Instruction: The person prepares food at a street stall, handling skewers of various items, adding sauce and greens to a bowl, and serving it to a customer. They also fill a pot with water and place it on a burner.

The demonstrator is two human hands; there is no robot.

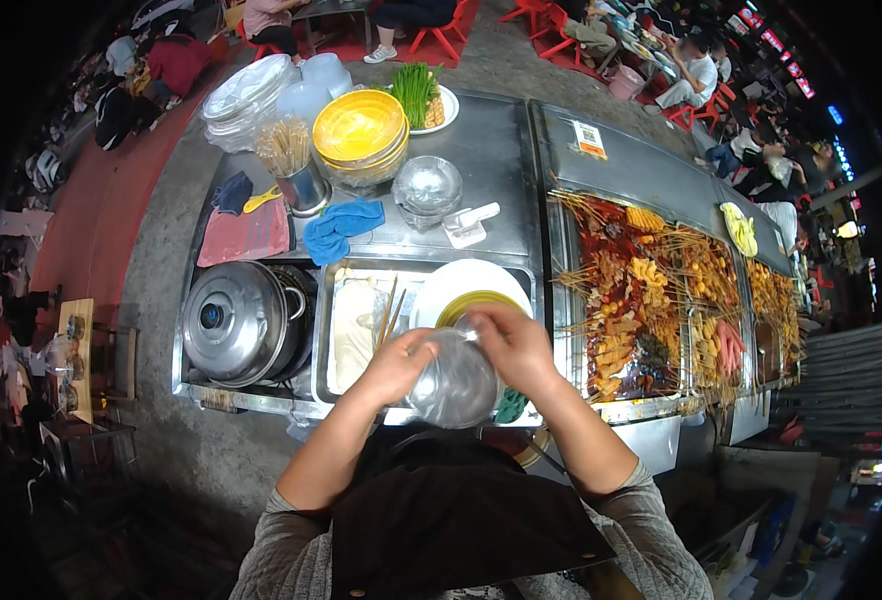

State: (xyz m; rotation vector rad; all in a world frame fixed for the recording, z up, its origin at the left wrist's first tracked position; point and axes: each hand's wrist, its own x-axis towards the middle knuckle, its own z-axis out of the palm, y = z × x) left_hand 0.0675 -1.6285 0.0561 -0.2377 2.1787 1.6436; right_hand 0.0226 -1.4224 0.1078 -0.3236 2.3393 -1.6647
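In front of my apron I hold a round bowl with clear plastic over it (454, 386). My left hand (402, 366) grips its left rim, thumb on top. At the upper right of the bowl, the slightly blurred fingers of my right hand (514, 346) pinch the plastic at the rim. Just beyond my hands sits a white round plate or basin (441, 289), with a yellow-green bowl (478, 301) inside it, partly hidden by my right hand. Wooden chopsticks (390, 311) lean in a metal tray (326, 330) left of it.
A lidded metal pot (235, 322) stands at left. Trays of skewered food in red broth (621, 300) lie at right, sticks jutting out. Behind are plastic-wrapped yellow bowls (358, 127), a skewer holder (302, 184), a blue cloth (343, 229) and small wrapped bowls (427, 185). Seated people are beyond.
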